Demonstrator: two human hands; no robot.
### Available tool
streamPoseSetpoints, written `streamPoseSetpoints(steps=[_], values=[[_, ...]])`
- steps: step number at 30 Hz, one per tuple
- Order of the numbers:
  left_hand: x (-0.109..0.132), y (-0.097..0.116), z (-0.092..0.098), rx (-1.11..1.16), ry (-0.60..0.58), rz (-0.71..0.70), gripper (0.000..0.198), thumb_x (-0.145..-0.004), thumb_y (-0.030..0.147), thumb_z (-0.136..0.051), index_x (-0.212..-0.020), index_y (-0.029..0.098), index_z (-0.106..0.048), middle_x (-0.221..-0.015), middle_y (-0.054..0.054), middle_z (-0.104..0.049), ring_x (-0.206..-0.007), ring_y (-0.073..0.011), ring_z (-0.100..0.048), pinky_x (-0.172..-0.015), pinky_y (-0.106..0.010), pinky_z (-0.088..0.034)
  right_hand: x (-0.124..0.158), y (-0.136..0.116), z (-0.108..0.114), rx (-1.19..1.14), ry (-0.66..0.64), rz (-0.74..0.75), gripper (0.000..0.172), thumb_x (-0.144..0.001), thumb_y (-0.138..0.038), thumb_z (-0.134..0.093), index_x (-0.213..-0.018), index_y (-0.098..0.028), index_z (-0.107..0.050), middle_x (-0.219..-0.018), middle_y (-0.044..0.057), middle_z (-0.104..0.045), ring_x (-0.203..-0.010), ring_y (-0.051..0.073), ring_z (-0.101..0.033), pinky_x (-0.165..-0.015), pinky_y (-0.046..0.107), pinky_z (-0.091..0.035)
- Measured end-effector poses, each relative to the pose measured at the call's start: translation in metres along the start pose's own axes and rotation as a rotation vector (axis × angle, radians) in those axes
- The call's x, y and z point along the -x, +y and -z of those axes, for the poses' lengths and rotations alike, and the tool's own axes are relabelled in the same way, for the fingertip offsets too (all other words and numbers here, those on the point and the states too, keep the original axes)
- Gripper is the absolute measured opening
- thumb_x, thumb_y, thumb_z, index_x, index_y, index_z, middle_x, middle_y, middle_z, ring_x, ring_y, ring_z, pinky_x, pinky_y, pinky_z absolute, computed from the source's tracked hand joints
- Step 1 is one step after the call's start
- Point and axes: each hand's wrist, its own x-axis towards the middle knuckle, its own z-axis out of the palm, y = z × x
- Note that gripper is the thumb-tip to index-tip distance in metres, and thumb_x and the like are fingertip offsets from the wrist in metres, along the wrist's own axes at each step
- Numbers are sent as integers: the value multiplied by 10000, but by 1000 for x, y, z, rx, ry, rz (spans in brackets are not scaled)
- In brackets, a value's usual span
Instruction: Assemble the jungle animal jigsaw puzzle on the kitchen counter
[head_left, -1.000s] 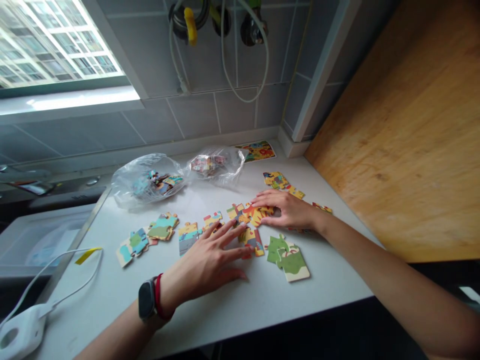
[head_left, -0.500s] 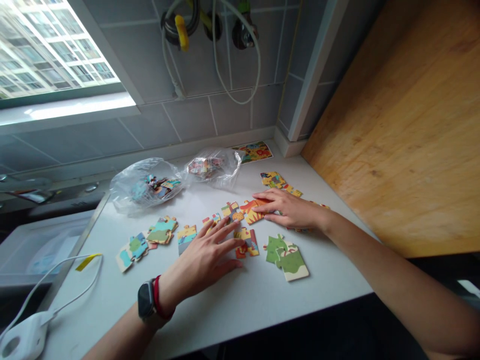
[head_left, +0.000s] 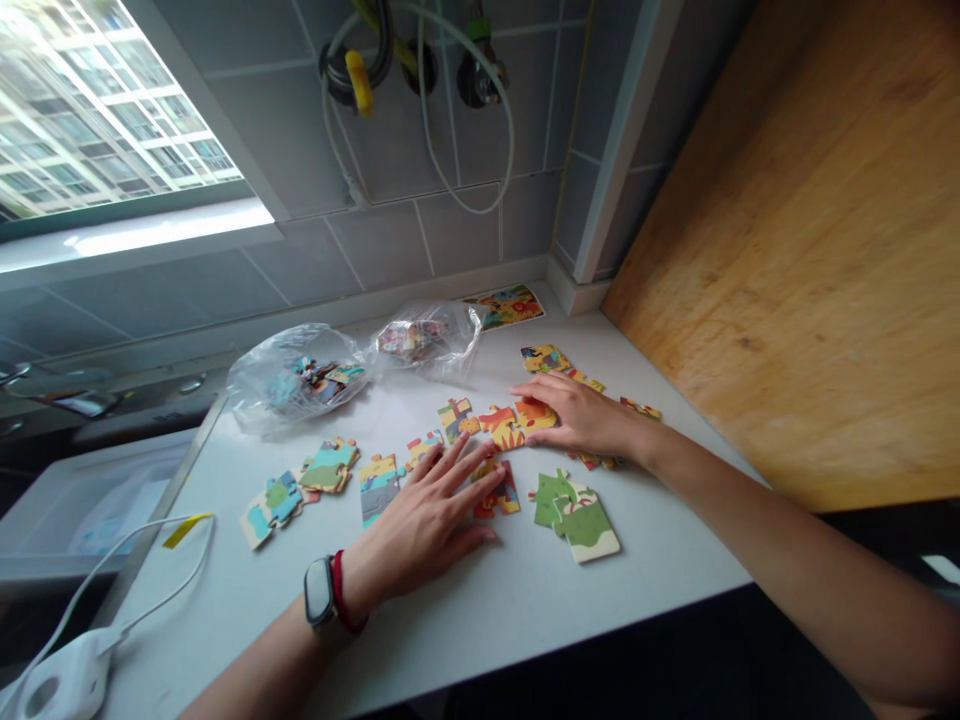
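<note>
My left hand [head_left: 439, 510] lies palm down with its fingers spread, partly covering a red and orange puzzle piece [head_left: 510, 488]. Under and beside its fingertips are a yellow and blue piece [head_left: 424, 448] and a grey and yellow pair [head_left: 380, 487]. My right hand [head_left: 581, 412] has thumb and fingers around an orange puzzle piece [head_left: 534, 413], which lies against an orange striped piece [head_left: 501, 427]. Left of these is a piece with a round orange patch [head_left: 457, 418]. Green pieces [head_left: 581, 520] overlap nearer the front edge.
Two clear plastic bags of pieces [head_left: 300, 375] [head_left: 420, 335] stand at the back beside a colourful picture card [head_left: 510, 306]. Stacked blue-green pieces [head_left: 330, 465] lie left; yellow ones [head_left: 551, 358] lie behind my right hand. A white power strip [head_left: 67, 680] and cable are front left. A wooden panel [head_left: 810, 250] rises at right.
My right hand has drawn slightly right and its fingers have closed in, showing more of the orange piece beside the striped one. My left hand has shifted slightly right; the view has moved a little.
</note>
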Motion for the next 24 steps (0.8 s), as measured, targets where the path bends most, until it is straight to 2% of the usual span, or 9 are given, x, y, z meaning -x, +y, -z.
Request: streamPoseSetpoints(steps=[6,12,16,24], values=[[-2,5,-4,9,4,20,627,-1051,590,-481,-1620,354,-361,-1727,-6,-294,-1619,-358,-156,-1275,-650,-254,-3,-8,7,2,-96,-29,569,-840,-414,-834,-1362,-230,-699,-1246,119,-667,-1221,324,-603,-1107,477,-475],[-4,7,-5,17,29,23,612,-1037,573,-530,-1585,318,-433,-1705,-31,-350,-1616,-366,-169,-1275,-650,-260,-3,-6,7,-11,-113,-33,554,-835,-452,-833,-1342,-260,-721,-1228,105,-652,-1197,315,-601,-1093,465,-471],[-5,9,-6,20,46,28,569,-1044,525,-543,-1564,312,-457,-1698,-30,-365,-1610,-360,-200,-1277,-658,-254,-3,-6,4,-7,-121,-51,604,-825,-468,-839,-1382,-279,-702,-1248,102,-646,-1220,320,-589,-1115,469,-456],[-6,13,-4,2,48,38,546,-1055,522,-515,-1549,293,-473,-1688,-35,-386,-1600,-371,-236,-1251,-675,-304,-4,-7,10,-19,-139,-60,556,-832,-444,-826,-1338,-234,-735,-1227,114,-650,-1170,307,-615,-1081,445,-473]])
